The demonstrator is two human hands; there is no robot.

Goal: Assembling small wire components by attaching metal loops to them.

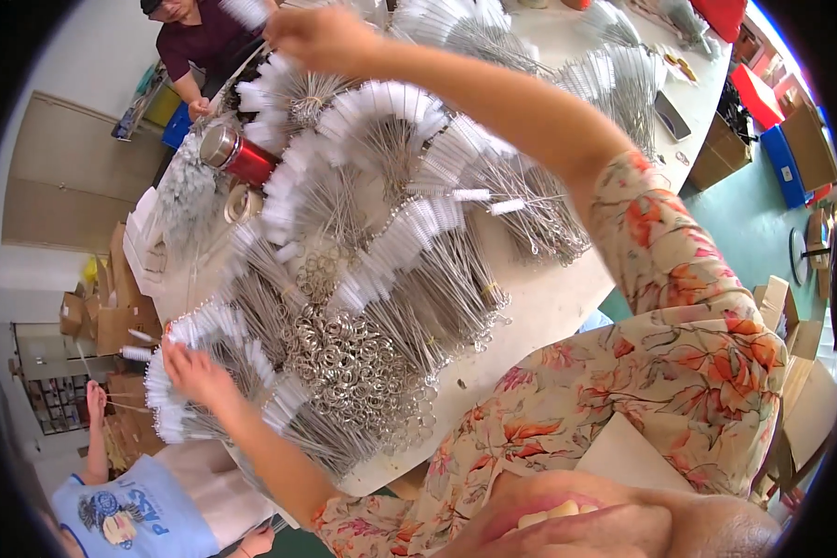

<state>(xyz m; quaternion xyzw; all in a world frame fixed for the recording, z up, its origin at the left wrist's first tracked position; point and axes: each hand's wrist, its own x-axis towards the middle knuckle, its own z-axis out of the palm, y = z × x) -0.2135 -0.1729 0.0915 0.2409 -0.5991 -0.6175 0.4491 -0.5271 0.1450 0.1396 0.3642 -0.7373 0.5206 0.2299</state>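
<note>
Many brush bundles [417,244] crowd the metal rings [344,363] and red flask [253,164] — left hand [198,376], right hand [321,39]: grips unclear.

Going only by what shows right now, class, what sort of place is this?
Probably a workshop: bundles of thin silver wire brushes with white bristles and a heap of shiny silver metal rings lie on a pale table, and brown cardboard boxes stand nearby.

Shiny metal, matt cloth
Glossy metal rings [349,367] at seven o'clock, rough-bristled, wire-stemmed brushes [395,102] at twelve, matt cloth blouse [567,391] at four.
</note>
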